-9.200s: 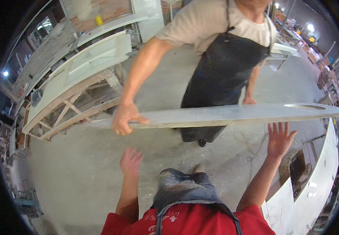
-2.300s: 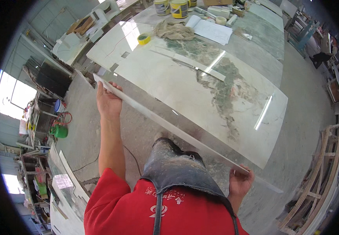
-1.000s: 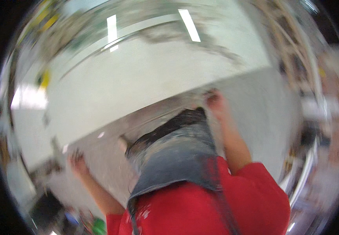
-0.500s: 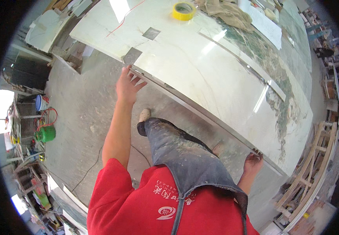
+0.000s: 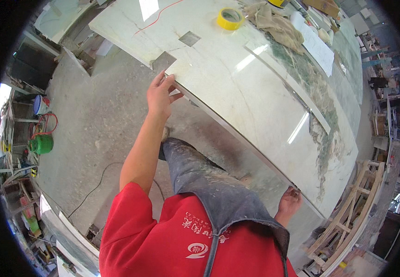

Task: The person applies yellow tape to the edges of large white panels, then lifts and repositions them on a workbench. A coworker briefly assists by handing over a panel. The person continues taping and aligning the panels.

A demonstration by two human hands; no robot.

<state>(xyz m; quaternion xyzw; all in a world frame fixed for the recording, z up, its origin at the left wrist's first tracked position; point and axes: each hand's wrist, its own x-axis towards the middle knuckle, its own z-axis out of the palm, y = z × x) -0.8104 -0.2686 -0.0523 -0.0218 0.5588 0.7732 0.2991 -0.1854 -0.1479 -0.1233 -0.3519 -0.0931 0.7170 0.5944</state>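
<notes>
A big glossy white stone slab (image 5: 223,78) with green-grey veining lies in front of me. Along its near edge runs a long narrow stone strip (image 5: 237,138), close against the slab. My left hand (image 5: 159,97) grips the strip's far left end, fingers and thumb closed around it, beside a grey square notch (image 5: 164,61) in the slab's edge. Near the other end my right hand (image 5: 291,202) is closed on the strip, its fingertips at the slab's edge. A second square cutout (image 5: 189,39) shows farther in. Another narrow strip (image 5: 288,85) lies on the slab.
On the slab are a yellow tape roll (image 5: 230,19), a crumpled beige cloth (image 5: 276,27) and a paper sheet (image 5: 317,48). A wooden frame (image 5: 347,212) stands at right. At left are a green tank (image 5: 42,144) and a dark cable (image 5: 93,189) on the floor.
The strip, held in both hands, has come closer to the slab's edge, and less of its face shows. My left thumb has moved up to the edge. The whole view has shifted slightly.
</notes>
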